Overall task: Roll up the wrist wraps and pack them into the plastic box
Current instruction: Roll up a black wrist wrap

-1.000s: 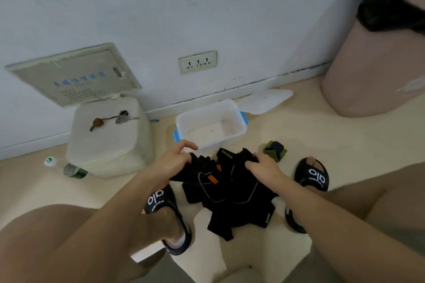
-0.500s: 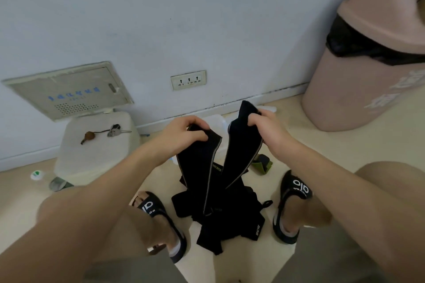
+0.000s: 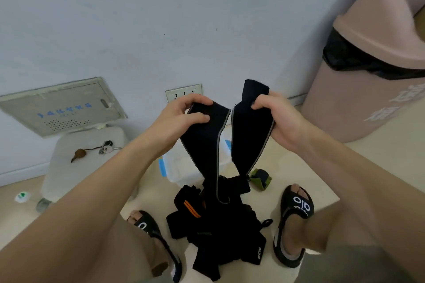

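Observation:
I hold a long black wrist wrap (image 3: 203,145) with grey edging up in front of me, folded into a V. My left hand (image 3: 181,119) pinches its left end and my right hand (image 3: 279,114) grips its right end (image 3: 250,126). The fold hangs down to a heap of black wrist wraps (image 3: 218,227) on the floor between my feet. The clear plastic box (image 3: 181,167) with blue clips stands open behind the heap, partly hidden by the held wrap. A rolled green and black wrap (image 3: 259,178) lies to the box's right.
A pink bin (image 3: 368,76) with a black liner stands at the right. A white stool (image 3: 76,163) with keys (image 3: 104,147) is at the left, below a wall panel (image 3: 62,105). A bottle (image 3: 34,200) lies beside the stool. My feet in black sandals (image 3: 296,218) flank the heap.
My hands took one wrap out of the heap and raised it, spreading its two ends apart. My head tilted up, so the box and floor sit lower in view.

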`<state>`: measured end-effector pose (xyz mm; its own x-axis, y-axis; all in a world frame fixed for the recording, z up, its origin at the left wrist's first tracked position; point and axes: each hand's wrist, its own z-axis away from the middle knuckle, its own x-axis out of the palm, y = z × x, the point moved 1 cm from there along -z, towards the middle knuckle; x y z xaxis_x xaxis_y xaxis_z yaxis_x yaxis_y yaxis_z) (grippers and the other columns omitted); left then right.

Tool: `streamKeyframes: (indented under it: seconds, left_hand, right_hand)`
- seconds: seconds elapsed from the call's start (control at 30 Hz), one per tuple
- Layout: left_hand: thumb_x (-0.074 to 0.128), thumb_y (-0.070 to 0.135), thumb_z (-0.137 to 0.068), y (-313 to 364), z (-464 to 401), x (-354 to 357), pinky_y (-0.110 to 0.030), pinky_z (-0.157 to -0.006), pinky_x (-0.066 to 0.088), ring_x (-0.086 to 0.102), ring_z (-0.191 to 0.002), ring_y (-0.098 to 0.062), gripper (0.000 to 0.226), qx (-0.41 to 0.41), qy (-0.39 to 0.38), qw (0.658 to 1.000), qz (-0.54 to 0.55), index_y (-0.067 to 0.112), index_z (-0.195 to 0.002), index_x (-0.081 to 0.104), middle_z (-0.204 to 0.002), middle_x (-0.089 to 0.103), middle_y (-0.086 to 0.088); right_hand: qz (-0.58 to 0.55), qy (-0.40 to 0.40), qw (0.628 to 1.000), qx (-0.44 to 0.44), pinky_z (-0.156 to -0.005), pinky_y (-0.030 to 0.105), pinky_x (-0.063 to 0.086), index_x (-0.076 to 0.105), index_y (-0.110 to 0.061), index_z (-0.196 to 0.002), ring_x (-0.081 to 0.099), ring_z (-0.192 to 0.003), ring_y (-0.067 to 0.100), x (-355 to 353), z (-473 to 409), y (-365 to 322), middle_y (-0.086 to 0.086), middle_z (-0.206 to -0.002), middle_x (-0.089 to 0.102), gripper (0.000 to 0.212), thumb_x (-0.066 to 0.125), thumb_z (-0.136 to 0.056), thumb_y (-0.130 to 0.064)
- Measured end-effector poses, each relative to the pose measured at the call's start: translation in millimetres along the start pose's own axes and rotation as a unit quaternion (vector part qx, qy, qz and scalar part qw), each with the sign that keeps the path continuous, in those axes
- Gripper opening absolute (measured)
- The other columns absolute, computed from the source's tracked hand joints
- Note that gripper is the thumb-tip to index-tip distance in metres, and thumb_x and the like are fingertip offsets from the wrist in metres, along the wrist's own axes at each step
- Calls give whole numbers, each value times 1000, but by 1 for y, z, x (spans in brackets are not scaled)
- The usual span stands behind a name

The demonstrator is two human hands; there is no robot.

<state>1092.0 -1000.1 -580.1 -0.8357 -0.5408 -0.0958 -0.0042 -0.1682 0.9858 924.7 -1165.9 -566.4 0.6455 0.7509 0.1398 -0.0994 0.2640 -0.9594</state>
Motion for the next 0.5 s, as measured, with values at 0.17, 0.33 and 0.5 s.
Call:
streamKeyframes:
  seconds: [0.17, 0.33, 0.5]
  left_hand:
    - [68, -1, -90, -12, -16, -1, -34, -78, 59, 72, -101, -23, 37, 8, 27, 999, 26, 28, -112, 75, -121, 68, -3]
    - [69, 3, -87, -12, -28, -4, -27, -79, 61, 71, -97, -10, 37, 27, 91, 991, -90, 31, -110, 74, -112, 70, 10]
    - [74, 9, -85, -13, -40, -7, -29, -84, 58, 69, -98, -7, 33, 34, 93, 983, -153, 35, -106, 72, -108, 71, 17]
  right_hand:
    - [45, 46, 998, 11, -84, 42, 53, 66, -8, -101, 70, -95, 35, -11, -20, 19, 11, -93, 68, 16, 61, -86, -5]
    - [112, 97, 989, -17, -80, 40, 54, 65, -7, -111, 70, -87, 26, -13, -43, 12, 9, -94, 70, 26, 63, -86, -7]
    - [154, 117, 981, -6, -80, 42, 57, 66, -13, -107, 73, -86, 30, -25, -55, 3, 14, -101, 76, 22, 65, -86, -10]
